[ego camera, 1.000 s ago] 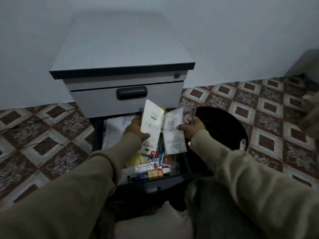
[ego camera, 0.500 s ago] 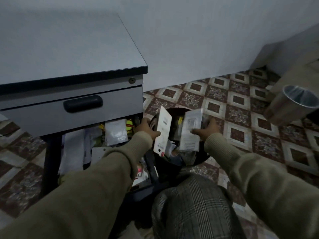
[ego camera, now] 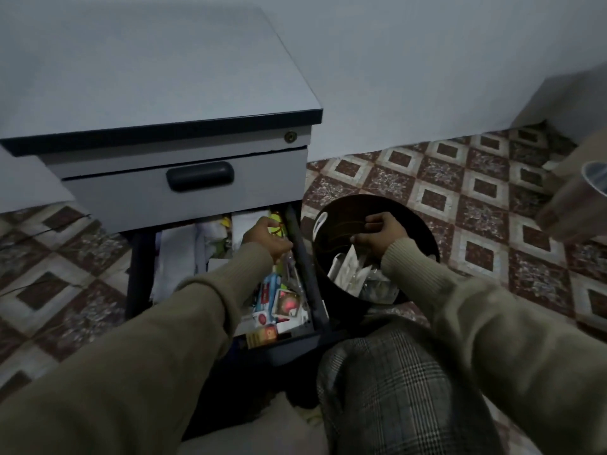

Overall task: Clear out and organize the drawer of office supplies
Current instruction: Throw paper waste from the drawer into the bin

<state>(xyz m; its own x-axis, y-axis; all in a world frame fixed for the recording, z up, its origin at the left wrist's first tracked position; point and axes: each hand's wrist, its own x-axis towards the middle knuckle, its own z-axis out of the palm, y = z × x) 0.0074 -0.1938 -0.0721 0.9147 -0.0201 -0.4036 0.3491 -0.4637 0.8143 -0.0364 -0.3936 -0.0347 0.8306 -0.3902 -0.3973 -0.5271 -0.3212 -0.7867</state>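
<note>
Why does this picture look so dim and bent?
Head view: weak, flat light leaves the open drawer and black bin murky; the wide lens bows the cabinet edges; the cup at the right edge is smeared.

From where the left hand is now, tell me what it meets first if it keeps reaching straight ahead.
Probably the yellow-green item just beyond the left hand at the back of the open drawer, under the closed upper drawer. Depth is hard to judge here.

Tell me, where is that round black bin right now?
The black bin stands on the tiled floor just right of the open drawer, in front of the person's knee, with the right hand over it.
</note>
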